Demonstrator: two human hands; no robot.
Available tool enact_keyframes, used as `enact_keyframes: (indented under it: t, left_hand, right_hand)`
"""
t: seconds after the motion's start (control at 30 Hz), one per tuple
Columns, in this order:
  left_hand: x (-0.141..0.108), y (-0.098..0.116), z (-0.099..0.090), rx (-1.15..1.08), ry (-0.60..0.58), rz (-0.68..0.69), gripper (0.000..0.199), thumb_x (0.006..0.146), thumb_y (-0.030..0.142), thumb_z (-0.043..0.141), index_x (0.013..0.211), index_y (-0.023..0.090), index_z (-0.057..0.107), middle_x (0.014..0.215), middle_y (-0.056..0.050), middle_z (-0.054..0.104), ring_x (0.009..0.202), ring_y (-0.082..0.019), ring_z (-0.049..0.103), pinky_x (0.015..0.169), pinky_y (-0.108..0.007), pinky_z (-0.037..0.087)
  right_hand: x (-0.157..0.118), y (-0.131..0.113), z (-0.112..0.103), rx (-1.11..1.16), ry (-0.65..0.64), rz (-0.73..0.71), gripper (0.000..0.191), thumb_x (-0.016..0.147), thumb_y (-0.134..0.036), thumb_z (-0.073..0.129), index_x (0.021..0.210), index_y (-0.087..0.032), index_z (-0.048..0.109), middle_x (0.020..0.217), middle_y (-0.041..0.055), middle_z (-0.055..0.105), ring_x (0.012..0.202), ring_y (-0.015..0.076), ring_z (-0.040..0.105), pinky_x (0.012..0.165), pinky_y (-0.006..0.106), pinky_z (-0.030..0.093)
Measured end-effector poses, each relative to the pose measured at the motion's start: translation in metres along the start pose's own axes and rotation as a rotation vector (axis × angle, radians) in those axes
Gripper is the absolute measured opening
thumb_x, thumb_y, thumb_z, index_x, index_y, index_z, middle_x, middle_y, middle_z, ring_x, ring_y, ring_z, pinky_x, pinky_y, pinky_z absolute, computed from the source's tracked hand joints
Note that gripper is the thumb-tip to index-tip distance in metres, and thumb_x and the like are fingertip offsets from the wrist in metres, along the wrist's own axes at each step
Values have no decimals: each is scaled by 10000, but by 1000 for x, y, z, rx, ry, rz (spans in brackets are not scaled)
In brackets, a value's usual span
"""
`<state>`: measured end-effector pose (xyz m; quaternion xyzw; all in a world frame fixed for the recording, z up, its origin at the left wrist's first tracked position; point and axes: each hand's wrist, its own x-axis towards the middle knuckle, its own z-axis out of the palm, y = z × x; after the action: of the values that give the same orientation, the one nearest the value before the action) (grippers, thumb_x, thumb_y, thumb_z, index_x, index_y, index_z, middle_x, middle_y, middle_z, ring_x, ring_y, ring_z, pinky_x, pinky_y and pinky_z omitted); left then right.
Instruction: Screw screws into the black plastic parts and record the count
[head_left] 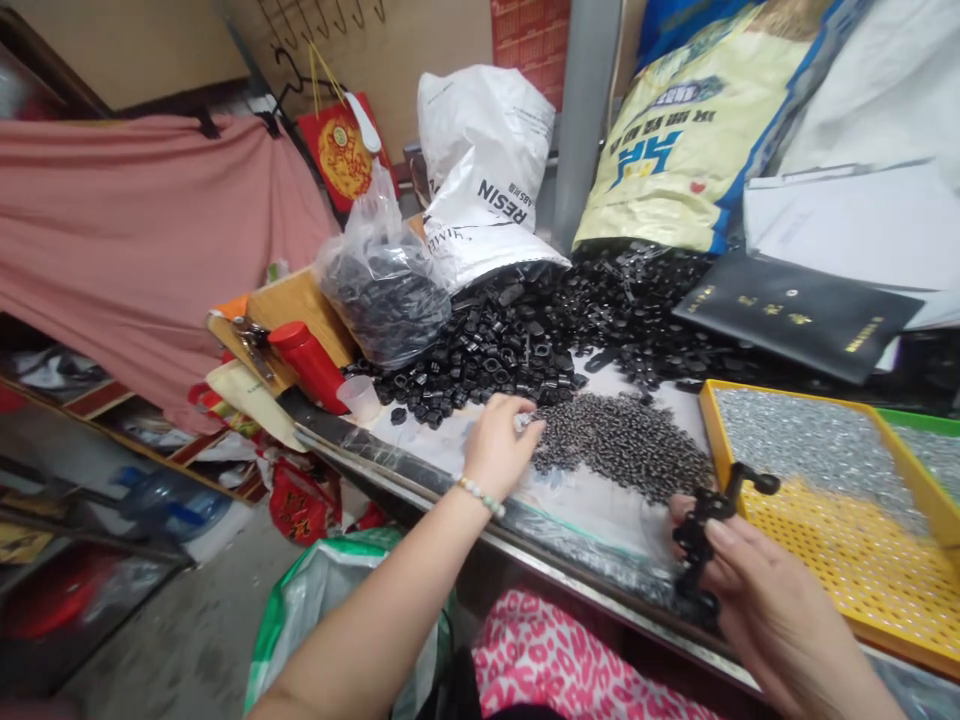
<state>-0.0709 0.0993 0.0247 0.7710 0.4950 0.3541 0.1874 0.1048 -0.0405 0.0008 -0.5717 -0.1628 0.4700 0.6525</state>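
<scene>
My left hand, with a beaded bracelet at the wrist, reaches to the left edge of a pile of small dark metal pieces. Its thumb and fingers are pinched round a small light-grey piece. At the right, my right hand holds a black plastic assembly with a jutting arm, above the table's front edge. Black ring-like parts are heaped just beyond my left hand.
A yellow perforated tray of silvery pieces lies at the right, beside a green tray. Behind are a black folder, a white sack and a clear bag of black parts. Left stand a red container and a small cup.
</scene>
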Motion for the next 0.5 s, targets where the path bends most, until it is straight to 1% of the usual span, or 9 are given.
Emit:
enact_keyframes:
  t: [0.07,0.13,0.23,0.3,0.37,0.4,0.43,0.5]
  left_hand:
    - [23,22,24,1,-51,60,177,767,279,552,907,195,621,960,-49,596,856,-169,549,803,-274,406]
    - [46,45,52,14,-115,82,179,758,312,567,863,186,638,927,-66,619,879,-204,566,781,-304,421]
    - [75,76,89,61,-181,59,246,757,316,574,918,136,618,918,-104,632,881,-241,585,742,-348,446]
    - [89,89,103,114,-192,17,314,769,328,573,988,102,575,909,-112,628,863,-227,594,727,-362,466]
    - [101,92,106,169,-183,-7,349,793,347,554,1032,92,540,914,-95,619,849,-198,594,725,-356,480]
    - [107,90,103,197,-173,-8,340,807,348,538,1040,99,533,927,-84,614,851,-186,591,730,-351,483]
    - [112,84,97,227,-160,-4,324,817,343,525,1039,108,532,941,-77,610,860,-181,587,738,-349,483]
    - [122,67,77,299,-124,-8,295,818,324,521,1027,117,538,980,-82,600,892,-189,577,759,-361,476]
  right_hand:
    - [-3,-3,-4,-15,23,-60,487,384,-470,787,753,-174,673,855,86,668,697,148,606,576,182,514]
    - [-6,-6,-10,-17,60,-83,468,390,-456,786,745,-172,673,851,89,668,673,146,605,588,195,523]
    - [-10,-11,-18,-3,101,-63,467,354,-437,797,713,-170,661,868,97,668,733,176,621,618,211,534]
    - [-12,-14,-22,3,103,-31,470,323,-434,804,685,-176,649,875,99,669,792,205,625,627,220,541]
    - [-13,-16,-26,-4,119,7,485,295,-442,804,675,-184,648,885,99,670,827,227,625,617,224,546]
    - [-12,-17,-29,-15,137,23,494,279,-447,801,671,-187,650,888,101,670,836,239,625,599,227,548]
    - [-10,-18,-32,-27,156,39,506,260,-452,798,669,-190,655,894,104,670,843,253,624,577,231,550]
    - [-5,-16,-41,-35,193,73,532,211,-451,793,657,-192,664,900,110,670,839,278,624,536,242,551]
